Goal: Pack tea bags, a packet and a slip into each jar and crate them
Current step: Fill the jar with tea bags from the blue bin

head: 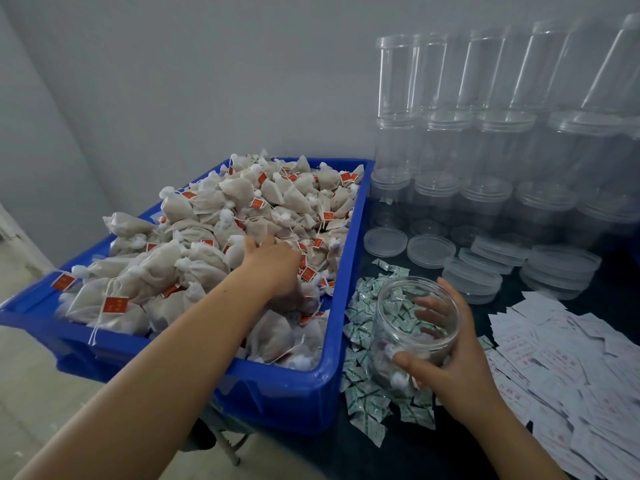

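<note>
A clear plastic jar [415, 327] sits at the lower centre-right of the frame, tilted with its open mouth toward the upper right. The right hand [453, 362] grips it, thumb across the near wall and fingers curled around the far side. A few tea bags lie in its bottom. It rests over a scatter of small green-and-white packets [363, 341] on the dark table [433, 455].

Left of the jar, a blue crate [311, 393] fills the centre and left of the frame, heaped with white tea bags [207, 244] carrying red tags. The left hand [277, 265] reaches palm down into the heap, fingers curled into the bags; whether it has hold of one cannot be told.

At the lower right lies a spread of white paper slips [561, 358] printed in red. Above them, at centre right, are clear lids [431, 251], some single and some stacked. In the upper right, empty jars [485, 133] stand stacked in rows against a grey wall [207, 81].
</note>
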Motion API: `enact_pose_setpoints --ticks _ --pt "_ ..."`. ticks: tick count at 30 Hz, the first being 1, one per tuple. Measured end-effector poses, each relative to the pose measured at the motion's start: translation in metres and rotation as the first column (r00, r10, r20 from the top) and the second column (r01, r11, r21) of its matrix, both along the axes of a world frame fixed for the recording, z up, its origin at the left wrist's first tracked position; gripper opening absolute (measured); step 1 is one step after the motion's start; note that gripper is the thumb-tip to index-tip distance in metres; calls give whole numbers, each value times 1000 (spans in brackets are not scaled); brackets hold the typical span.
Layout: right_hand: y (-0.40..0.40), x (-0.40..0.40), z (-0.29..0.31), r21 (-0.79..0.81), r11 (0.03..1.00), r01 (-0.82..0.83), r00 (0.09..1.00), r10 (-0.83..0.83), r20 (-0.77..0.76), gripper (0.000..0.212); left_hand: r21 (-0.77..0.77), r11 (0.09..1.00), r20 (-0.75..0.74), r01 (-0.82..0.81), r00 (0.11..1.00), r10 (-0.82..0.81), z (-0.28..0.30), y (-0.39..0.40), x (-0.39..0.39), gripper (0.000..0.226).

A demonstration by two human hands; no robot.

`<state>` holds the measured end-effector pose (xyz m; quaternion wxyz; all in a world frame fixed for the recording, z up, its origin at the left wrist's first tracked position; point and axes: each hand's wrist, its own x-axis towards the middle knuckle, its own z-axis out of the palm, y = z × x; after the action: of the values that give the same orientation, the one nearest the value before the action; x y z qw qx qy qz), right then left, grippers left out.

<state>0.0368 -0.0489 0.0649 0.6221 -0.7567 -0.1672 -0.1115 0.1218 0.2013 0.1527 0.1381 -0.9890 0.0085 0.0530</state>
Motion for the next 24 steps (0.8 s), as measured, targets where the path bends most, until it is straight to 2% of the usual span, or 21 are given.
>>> enact_pose_setpoints --ticks 2,4,9,16,24 --pt "0 -1 1 8 1000 -2 1000 3 -10 99 99 995 -84 0 996 8 -3 -2 -1 74" --pt "1 -1 2 15 1000 -4 1000 4 -19 98 145 989 -123 12 992 6 -4 -3 -2 62" --pt "1 -1 3 12 1000 -9 1000 9 -21 98 191 980 -91 58 995 -41 -2 -7 -2 34" --pt "0 -1 3 12 1000 -10 1000 10 -21 98 208 971 -86 121 991 -105 3 -11 -2 12" --pt "-1 -2 3 13 1000 -9 1000 10 -25 97 44 988 0 145 989 -145 12 -11 -5 13"
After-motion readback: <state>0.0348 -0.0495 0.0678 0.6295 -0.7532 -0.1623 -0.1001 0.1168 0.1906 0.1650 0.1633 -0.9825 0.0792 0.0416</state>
